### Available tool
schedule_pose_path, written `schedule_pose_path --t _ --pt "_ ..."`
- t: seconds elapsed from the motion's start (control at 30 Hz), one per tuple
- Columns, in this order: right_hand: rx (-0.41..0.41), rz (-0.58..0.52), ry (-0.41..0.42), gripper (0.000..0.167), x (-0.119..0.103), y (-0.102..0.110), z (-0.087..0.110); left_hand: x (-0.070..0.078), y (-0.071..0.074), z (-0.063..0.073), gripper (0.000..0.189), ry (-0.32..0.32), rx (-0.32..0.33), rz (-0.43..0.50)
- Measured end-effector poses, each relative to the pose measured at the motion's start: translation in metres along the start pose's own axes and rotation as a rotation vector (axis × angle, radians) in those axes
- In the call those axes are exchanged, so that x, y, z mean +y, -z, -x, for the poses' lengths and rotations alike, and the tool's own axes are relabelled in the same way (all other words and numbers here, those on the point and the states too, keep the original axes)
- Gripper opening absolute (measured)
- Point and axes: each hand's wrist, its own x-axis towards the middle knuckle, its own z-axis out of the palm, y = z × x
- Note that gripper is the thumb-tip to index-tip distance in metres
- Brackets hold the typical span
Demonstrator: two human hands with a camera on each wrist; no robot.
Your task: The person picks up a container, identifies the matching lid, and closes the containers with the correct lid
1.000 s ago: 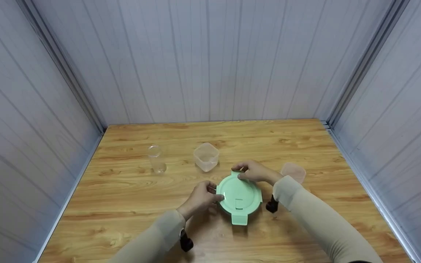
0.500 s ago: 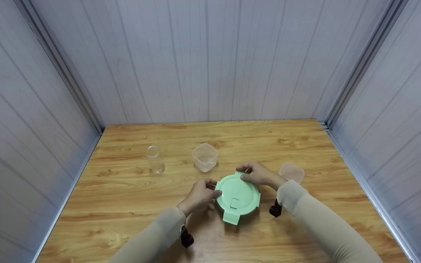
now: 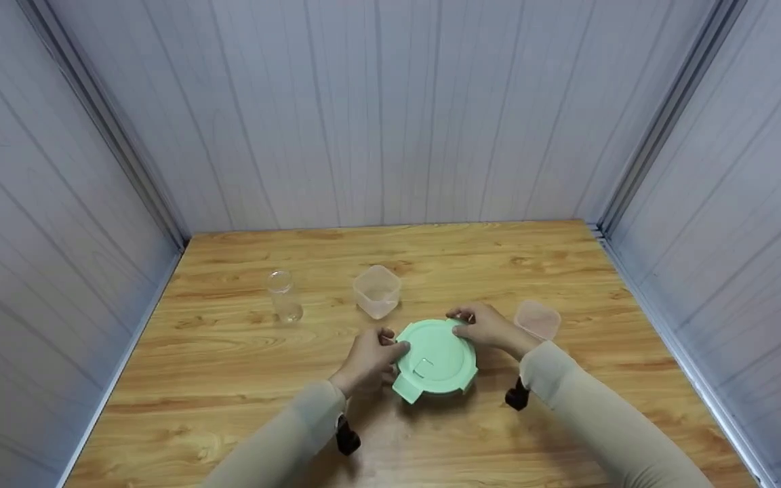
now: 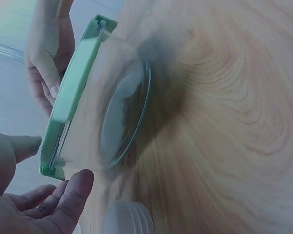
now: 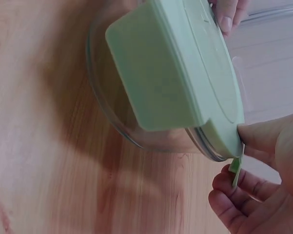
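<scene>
A round glass food container [image 4: 122, 107] with a mint-green snap-lock lid [image 3: 439, 356] sits on the wooden table between my hands. At its left rim my left hand [image 3: 369, 359] holds it, thumb at the lid's edge and fingers by the glass side. My right hand [image 3: 489, 329] grips the far right rim, its thumb on the lid and its fingers around a side latch [image 5: 235, 168] that points downward. Another latch flap [image 5: 151, 73] hangs in front of the glass in the right wrist view. One more flap [image 3: 407, 389] sticks out at the front left.
Behind the container stands a clear squarish plastic tub [image 3: 377, 293]. A clear cylindrical jar [image 3: 285, 297] is farther left. A translucent squarish lid [image 3: 537, 320] lies beyond my right wrist. Pale panel walls [image 3: 384, 115] enclose the table [image 3: 228, 407] at the back and sides.
The container has turned clockwise as seen from above, its front flap swinging to the left. My right hand has shifted slightly right with the rim; the left stays nearly in place.
</scene>
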Motion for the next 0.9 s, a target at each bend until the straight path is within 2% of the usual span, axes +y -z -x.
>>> schedule_pose_path --t 0.07,0.23,0.33,0.47,0.57,0.63,0.7,0.8,0.9 --pt "0.024 -0.003 -0.013 0.039 0.002 0.001 0.003 0.000 -0.001 0.001 0.047 -0.020 0.000 0.003" --pt "0.077 -0.001 -0.030 0.034 0.007 0.003 0.010 0.001 -0.003 -0.001 0.041 -0.109 0.040 -0.113" --pt "0.101 -0.009 -0.033 0.031 0.010 0.005 0.014 0.002 -0.004 -0.004 0.033 -0.119 0.037 -0.141" --pt "0.118 -0.026 -0.039 0.029 0.014 0.005 0.019 0.003 -0.004 -0.009 0.026 -0.106 0.035 -0.174" --pt "0.131 -0.036 -0.045 0.029 0.017 0.005 0.024 0.003 -0.004 -0.012 0.027 -0.102 0.047 -0.225" --pt "0.142 -0.041 -0.051 0.028 0.019 0.004 0.027 0.004 -0.005 -0.015 0.029 -0.075 0.046 -0.230" --pt "0.154 -0.043 -0.060 0.028 0.019 0.004 0.030 0.004 -0.005 -0.017 0.030 -0.044 0.042 -0.216" --pt "0.165 -0.041 -0.070 0.028 0.021 0.003 0.035 0.004 -0.006 -0.021 0.031 0.016 0.024 -0.135" --pt "0.170 -0.040 -0.079 0.029 0.021 0.002 0.040 0.003 -0.006 -0.025 0.032 0.003 0.011 -0.125"
